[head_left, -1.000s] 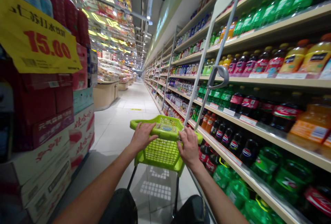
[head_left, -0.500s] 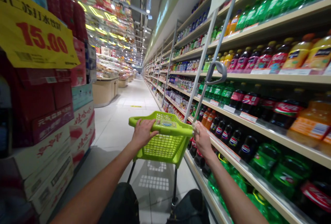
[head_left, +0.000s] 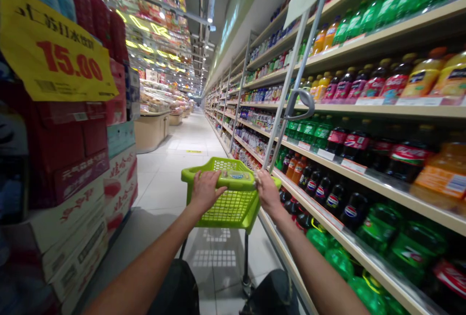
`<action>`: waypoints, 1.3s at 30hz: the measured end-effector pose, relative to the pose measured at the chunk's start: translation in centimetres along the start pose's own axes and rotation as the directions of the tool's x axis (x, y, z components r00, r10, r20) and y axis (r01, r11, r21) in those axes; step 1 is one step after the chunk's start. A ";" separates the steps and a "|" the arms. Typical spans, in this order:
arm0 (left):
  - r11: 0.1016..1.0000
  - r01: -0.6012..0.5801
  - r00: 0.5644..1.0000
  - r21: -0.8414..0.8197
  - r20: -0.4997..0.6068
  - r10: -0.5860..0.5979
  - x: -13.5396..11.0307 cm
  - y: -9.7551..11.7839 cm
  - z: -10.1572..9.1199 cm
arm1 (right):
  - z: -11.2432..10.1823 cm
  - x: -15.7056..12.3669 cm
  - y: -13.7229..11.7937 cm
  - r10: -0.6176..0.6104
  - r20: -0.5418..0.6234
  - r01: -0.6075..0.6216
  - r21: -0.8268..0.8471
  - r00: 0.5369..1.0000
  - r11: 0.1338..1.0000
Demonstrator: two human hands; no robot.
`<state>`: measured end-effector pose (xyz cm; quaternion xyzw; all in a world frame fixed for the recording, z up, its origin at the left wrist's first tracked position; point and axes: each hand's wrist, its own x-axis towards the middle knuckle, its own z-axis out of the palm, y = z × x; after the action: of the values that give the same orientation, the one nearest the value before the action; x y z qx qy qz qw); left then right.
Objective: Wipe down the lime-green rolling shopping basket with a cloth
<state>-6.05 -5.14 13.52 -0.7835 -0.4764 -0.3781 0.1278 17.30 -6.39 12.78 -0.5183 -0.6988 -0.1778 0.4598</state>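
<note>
A lime-green plastic shopping cart (head_left: 225,220) with a mesh basket stands right in front of me on dark metal legs. My left hand (head_left: 207,190) lies over the left part of its handle, fingers curled across the bar and thumb pointing right. On the right part of the handle, my right hand (head_left: 268,192) is closed. Something small, pale and crumpled shows at its fingers; I cannot make out what it is. A label panel on the handle (head_left: 236,175) shows between my hands. The basket's inside is mostly hidden from this angle.
Shelves (head_left: 367,108) of bottled drinks run along the right, close to the cart. A grey hooked handle (head_left: 299,104) hangs on a pole there. Stacked cartons (head_left: 78,227) with a yellow price sign (head_left: 61,50) stand at left. A tiled aisle (head_left: 189,147) stretches ahead past display counters (head_left: 151,128).
My right hand has moved left along the handle from the basket's right corner. My left hand stays on the bar, slightly further right. The view has shifted a little.
</note>
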 end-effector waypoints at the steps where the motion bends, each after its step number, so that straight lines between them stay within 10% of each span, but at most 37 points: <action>1: 1.000 0.002 1.000 0.004 -0.002 -0.002 0.0 0.1 0.0 | 0.6 -0.1 -0.9 -0.058 0.029 0.058 0.019 0.998 0.998; 10: 1.000 0.001 1.000 0.000 -0.014 -0.001 -0.1 0.8 0.2 | -0.1 1.5 2.3 0.180 -0.060 -0.184 -0.075 0.982 0.980; 17: 1.000 -0.003 1.000 0.030 0.014 0.003 -0.2 1.8 0.3 | 1.8 1.0 -2.9 -0.146 0.127 0.142 0.043 0.981 0.989; 23: 0.999 0.007 1.000 0.053 -0.007 -0.007 -0.4 2.2 0.2 | -1.4 1.6 2.1 0.287 -0.006 -0.285 -0.143 0.958 0.948; 30: 0.997 -0.004 1.000 0.071 -0.020 0.006 -0.5 3.2 0.4 | 1.1 0.9 -3.3 -0.128 0.146 0.121 0.055 0.981 0.991; 36: 0.998 -0.007 1.000 0.062 -0.020 0.008 -0.6 3.6 0.6 | -0.7 1.9 0.5 0.221 -0.006 -0.221 -0.066 0.975 0.973; 39: 0.999 -0.011 1.000 0.043 -0.028 0.012 -0.6 3.9 0.9 | -0.1 1.5 -0.5 0.108 0.016 -0.108 0.001 0.994 0.994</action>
<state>-2.48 -7.04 13.14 -0.7779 -0.4778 -0.3781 0.1534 16.82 -5.85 14.21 -0.5562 -0.6736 -0.1478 0.4637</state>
